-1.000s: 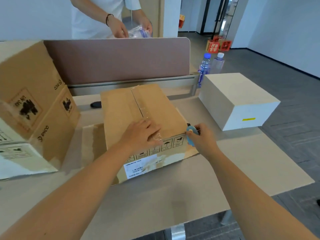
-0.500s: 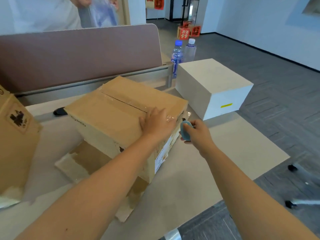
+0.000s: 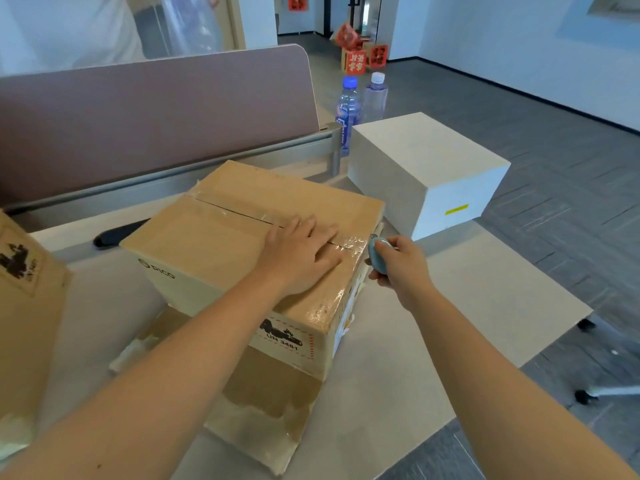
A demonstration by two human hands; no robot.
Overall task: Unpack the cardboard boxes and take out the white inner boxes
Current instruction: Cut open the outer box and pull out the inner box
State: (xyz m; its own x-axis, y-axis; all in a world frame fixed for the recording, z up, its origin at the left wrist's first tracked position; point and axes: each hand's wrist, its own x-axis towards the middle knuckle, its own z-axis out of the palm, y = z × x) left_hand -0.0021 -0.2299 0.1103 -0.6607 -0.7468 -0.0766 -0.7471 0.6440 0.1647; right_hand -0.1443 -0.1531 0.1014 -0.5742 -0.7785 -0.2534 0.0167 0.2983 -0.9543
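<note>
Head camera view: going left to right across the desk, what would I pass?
Opened cardboard box at the left edge → black object by the divider → taped cardboard box → left hand flat on it → right hand gripping a small blue cutter → white inner box.

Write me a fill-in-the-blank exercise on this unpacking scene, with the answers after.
1. The left hand lies flat on top of the taped brown ____ box.
2. The right hand grips a small round ____ cutter at the box's taped edge.
3. The white inner box on the table bears a small ____ sticker.
4. Behind it stand ____ clear plastic bottles.

Answers: cardboard; blue; yellow; two
</note>
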